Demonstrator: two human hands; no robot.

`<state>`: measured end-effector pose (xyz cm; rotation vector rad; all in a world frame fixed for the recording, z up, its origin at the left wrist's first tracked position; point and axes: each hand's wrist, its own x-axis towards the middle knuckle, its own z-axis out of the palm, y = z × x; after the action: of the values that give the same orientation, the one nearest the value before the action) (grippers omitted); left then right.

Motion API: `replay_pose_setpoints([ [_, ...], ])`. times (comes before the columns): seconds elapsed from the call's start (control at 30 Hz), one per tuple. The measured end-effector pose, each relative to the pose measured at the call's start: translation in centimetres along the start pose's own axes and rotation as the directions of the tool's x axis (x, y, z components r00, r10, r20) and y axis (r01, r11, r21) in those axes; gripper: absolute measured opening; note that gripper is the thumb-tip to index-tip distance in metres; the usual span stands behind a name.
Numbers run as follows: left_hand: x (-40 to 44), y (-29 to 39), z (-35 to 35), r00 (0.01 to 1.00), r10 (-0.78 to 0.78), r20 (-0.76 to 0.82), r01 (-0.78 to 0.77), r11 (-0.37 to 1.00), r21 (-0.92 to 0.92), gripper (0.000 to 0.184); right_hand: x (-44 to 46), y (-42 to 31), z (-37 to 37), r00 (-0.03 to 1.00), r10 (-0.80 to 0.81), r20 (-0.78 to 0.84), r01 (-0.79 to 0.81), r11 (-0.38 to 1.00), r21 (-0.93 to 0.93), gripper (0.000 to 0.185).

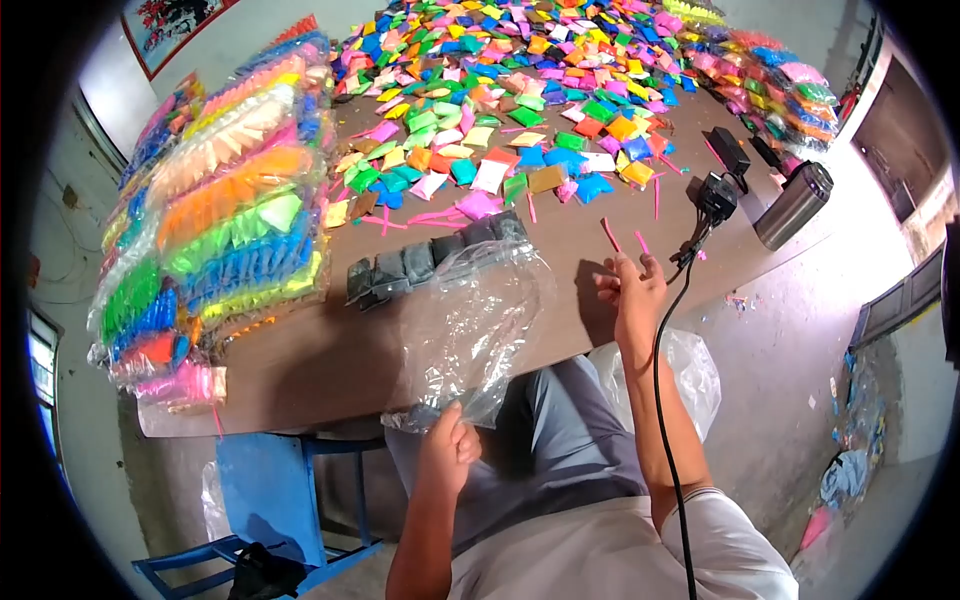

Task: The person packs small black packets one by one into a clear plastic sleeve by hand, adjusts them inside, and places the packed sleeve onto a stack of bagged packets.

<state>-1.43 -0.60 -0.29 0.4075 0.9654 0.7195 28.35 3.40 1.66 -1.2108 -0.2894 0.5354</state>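
Note:
My left hand [452, 447] is closed on the lower edge of a clear plastic bag [470, 325], which lies partly on the table and overhangs its front edge. A row of black packets [405, 268] sits at the bag's far end, partly covered by the film. A small dark patch shows in the bag beside my left fingers. My right hand [634, 290] is raised over the table's front right part, fingers apart. Just beyond its fingertips are a red strip [611, 235] and a pink strip [642, 243]; whether the fingertips touch them I cannot tell.
Many small coloured packets [490, 175] cover the table's far part. Filled clear bags of coloured packets are stacked at left [235, 215] and far right [775, 80]. A steel flask [795, 205] and black cable [657, 350] are on the right. A blue chair [270, 490] stands lower left.

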Motion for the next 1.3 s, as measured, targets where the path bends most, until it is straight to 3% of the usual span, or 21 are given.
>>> replay_pose_setpoints([
  [0.03,0.1,-0.1,0.0,1.0,0.004,0.012,-0.004,1.0,0.002,0.049,-0.8,-0.2,0.0,1.0,-0.026,-0.016,0.026,0.999,-0.027,0.03],
  [0.1,0.2,-0.4,0.1,1.0,-0.008,0.023,0.008,1.0,-0.005,0.049,-2.9,-0.5,-0.7,0.952,0.116,0.284,-0.048,0.97,-0.237,0.029],
  [0.17,0.2,-0.5,0.1,0.999,-0.022,0.032,0.022,1.0,-0.009,0.049,-5.7,-1.4,0.6,0.879,0.296,0.374,-0.159,0.921,-0.356,0.029],
  [0.23,0.1,-0.6,0.1,0.997,-0.01,0.074,0.011,1.0,-0.011,0.049,-6.2,-1.0,1.1,0.826,0.338,0.452,-0.087,0.868,-0.489,0.037],
  [0.33,-0.6,-0.3,0.2,0.996,0.035,0.087,-0.035,0.999,-0.001,0.047,-6.0,-0.1,1.5,0.791,0.315,0.525,-0.037,0.881,-0.472,0.032],
  [0.4,-1.0,-0.4,0.2,0.999,0.025,0.024,-0.025,0.999,-0.02,0.047,-6.3,-1.1,1.5,0.734,0.175,0.657,0.253,0.826,-0.503,0.03],
  [0.43,-1.1,-0.4,0.2,0.999,0.01,-0.041,-0.011,0.999,-0.04,0.046,-7.1,-2.7,1.8,0.726,0.174,0.665,0.259,0.827,-0.5,0.03],
  [0.5,-0.7,-1.1,-0.1,0.999,0.038,-0.001,-0.038,0.999,-0.037,0.045,-8.7,-5.6,1.9,0.687,0.151,0.71,0.013,0.975,-0.22,0.029],
  [0.53,-1.0,-1.5,-0.5,0.998,0.052,0.046,-0.052,0.999,-0.018,0.045,-7.7,-3.1,1.3,0.713,0.146,0.686,0.186,0.904,-0.386,0.025],
  [0.57,-1.4,-1.5,-0.4,0.997,0.063,0.053,-0.062,0.998,-0.018,0.045,-7.3,-1.5,0.3,0.711,0.134,0.69,0.197,0.905,-0.378,0.025],
  [0.63,-1.3,-1.4,0.0,0.995,0.092,0.026,-0.093,0.994,0.051,0.044,-7.5,-0.4,-0.6,0.694,0.002,0.72,0.525,0.682,-0.509,0.021],
  [0.67,-0.9,-1.8,-0.6,0.99,0.119,-0.082,-0.109,0.988,0.114,0.043,-8.5,-0.4,-1.3,0.764,0.105,0.636,0.186,0.909,-0.374,0.016],
  [0.7,-0.9,-1.7,-0.8,0.984,0.141,-0.112,-0.126,0.983,0.133,0.043,-9.7,-0.7,-2.1,0.766,0.136,0.628,0.159,0.907,-0.39,0.016],
  [0.77,-0.9,-1.4,-1.0,0.986,0.142,-0.083,-0.132,0.985,0.115,0.042,-9.5,-1.4,-2.0,0.797,0.285,0.533,-0.195,0.956,-0.219,0.013],
  [0.9,-1.8,0.4,-0.3,0.957,0.25,-0.145,-0.201,0.936,0.288,0.042,-10.4,-0.5,-2.8,0.771,0.329,0.544,-0.366,0.93,-0.044,0.013],
  [0.97,-1.7,1.8,-0.2,0.891,0.384,-0.243,-0.269,0.877,0.398,0.043,-11.3,0.0,-3.5,0.717,0.39,0.578,-0.401,0.909,-0.116,0.014],
  [1.0,-1.7,2.7,-1.2,0.877,0.45,-0.171,-0.316,0.807,0.5,0.044,-11.7,0.1,-3.8,0.662,0.447,0.602,-0.427,0.885,-0.187,0.015],
  [1.17,-0.9,6.5,-1.7,0.812,0.583,-0.038,-0.488,0.713,0.503,0.048,-13.2,0.5,-4.1,0.686,0.383,0.619,-0.39,0.911,-0.132,0.023],
  [1.23,-0.6,8.0,-1.2,0.798,0.601,-0.043,-0.458,0.652,0.604,0.048,-13.1,-0.3,-4.0,0.558,0.424,0.713,-0.369,0.897,-0.245,0.031],
  [1.27,0.1,8.8,-1.2,0.793,0.608,-0.037,-0.467,0.645,0.604,0.048,-13.1,-1.0,-3.5,0.382,0.555,0.739,-0.363,0.825,-0.432,0.041],
  [1.3,1.3,9.3,-1.7,0.704,0.71,0.023,-0.506,0.477,0.719,0.047,-12.6,-0.3,-3.9,0.252,0.615,0.747,-0.313,0.782,-0.538,0.045],
])
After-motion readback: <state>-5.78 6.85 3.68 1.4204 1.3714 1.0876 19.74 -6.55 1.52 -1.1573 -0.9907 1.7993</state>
